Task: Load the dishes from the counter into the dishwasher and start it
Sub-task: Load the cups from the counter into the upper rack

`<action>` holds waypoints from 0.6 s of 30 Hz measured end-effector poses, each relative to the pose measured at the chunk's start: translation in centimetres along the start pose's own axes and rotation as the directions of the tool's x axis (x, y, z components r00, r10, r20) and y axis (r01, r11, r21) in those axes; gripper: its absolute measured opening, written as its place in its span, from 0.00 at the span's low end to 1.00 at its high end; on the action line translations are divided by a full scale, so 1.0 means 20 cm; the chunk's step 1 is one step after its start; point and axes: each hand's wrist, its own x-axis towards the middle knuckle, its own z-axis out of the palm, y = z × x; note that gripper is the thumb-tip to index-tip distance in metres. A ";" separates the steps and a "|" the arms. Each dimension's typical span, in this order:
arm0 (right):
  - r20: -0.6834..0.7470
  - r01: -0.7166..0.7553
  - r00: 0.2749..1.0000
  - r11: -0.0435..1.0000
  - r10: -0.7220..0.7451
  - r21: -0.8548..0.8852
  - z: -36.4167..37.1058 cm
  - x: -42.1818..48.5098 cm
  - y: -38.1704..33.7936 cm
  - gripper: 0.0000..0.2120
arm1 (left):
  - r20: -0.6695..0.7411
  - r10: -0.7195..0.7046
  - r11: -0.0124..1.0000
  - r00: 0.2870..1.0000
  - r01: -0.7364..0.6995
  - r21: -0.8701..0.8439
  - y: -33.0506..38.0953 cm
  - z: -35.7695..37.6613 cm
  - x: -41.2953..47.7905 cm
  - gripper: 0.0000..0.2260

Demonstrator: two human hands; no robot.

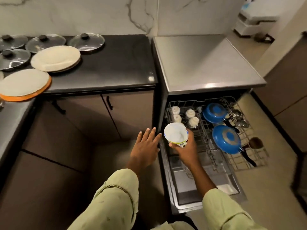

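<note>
two pale green sleeves (119,196) reach forward from the bottom of the view. the left hand (146,146) is released, fingers straight and spread, holding nothing, just beside the left edge of the open dishwasher (207,67); whether it touches that edge is unclear. the right hand (186,151) grasps a white cup (175,134) from below, fingers curled round its printed base, the cup's mouth tilted toward the camera. the cup is held above the front left corner of the pulled-out rack (235,165), over the lowered dishwasher door (182,193). in the rack, four small white cups (190,113) stand upside down at the left, two blue pans (226,139) with black handles lie bottom up at the right, and metal ladles (239,117) lie beside them. farther left, a dark counter (116,63) holds a stack of cream plates (55,58), another cream plate (25,83) resting on an orange plate (33,95), and four glass lids (86,41) with black knobs near the marble wall (83,14).
</note>
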 end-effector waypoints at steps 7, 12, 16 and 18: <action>0.002 -0.099 0.995 0.994 0.099 -0.037 -0.55 0.03 0.27 0.39 | 0.201 0.010 1.000 0.979 -0.005 -0.028 0.45 0.12 0.22 0.30; 0.043 -0.144 0.988 0.983 0.150 -0.112 -0.84 0.16 0.42 0.41 | 0.317 0.043 0.998 0.947 -0.057 0.036 0.67 0.18 0.40 0.30; 0.107 -0.155 0.978 0.967 0.179 -0.204 -0.91 0.28 0.48 0.42 | 0.363 0.048 0.995 0.931 -0.075 0.061 0.70 0.21 0.54 0.29; 0.123 -0.149 0.975 0.954 0.186 -0.260 -0.92 0.34 0.50 0.42 | 0.358 0.045 0.996 0.933 -0.068 0.051 0.69 0.24 0.62 0.29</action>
